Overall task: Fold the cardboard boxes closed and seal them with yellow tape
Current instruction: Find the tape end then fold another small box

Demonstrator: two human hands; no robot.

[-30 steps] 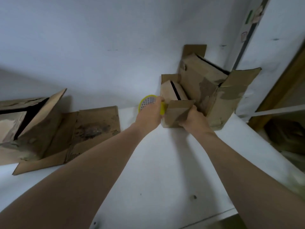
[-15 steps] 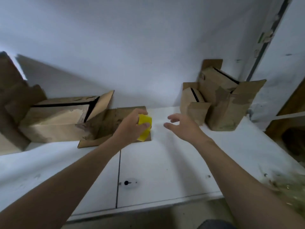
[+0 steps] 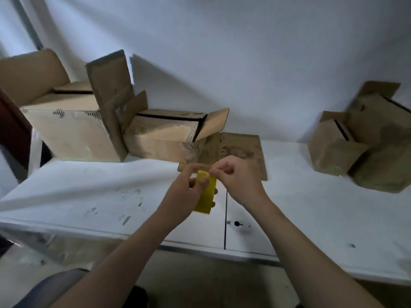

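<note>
Out at nine o'clock in the view, the large cardboard box [image 3: 66, 132] sits on the white table [image 3: 89, 196], its top unsealed and one long flap standing upright on its right side. At about ten o'clock, pressed against that flap, is the medium cardboard box [image 3: 160, 138]. A dark gap runs along its top edge and one flap is splayed out to the right.

Just past it, at twelve o'clock, a flat cardboard sheet [image 3: 242, 147] lies on the table with its near corner just behind the hands.

Dead centre, both hands are up above the table. The left hand [image 3: 178, 196] has its fingers and thumb curled round the yellow tape roll [image 3: 205, 196], which is seen edge-on and tilted, with its top toward twelve o'clock. The right hand [image 3: 238, 178] comes in from three o'clock of the roll. Its fingers are curled and its fingertips pinch at the roll's upper rim, right against the left hand's fingers. Whether a tape end has lifted free cannot be told.

Below the hands, at six o'clock, a dark round mark [image 3: 237, 223] sits just beside a seam in the tabletop.

Over at three o'clock, well apart from the hands, the small cardboard box [image 3: 331, 152] stands with a dark slot open on top. It touches the crumpled cardboard box [image 3: 382, 138] behind it, whose flaps are up against the wall [image 3: 222, 52].
</note>
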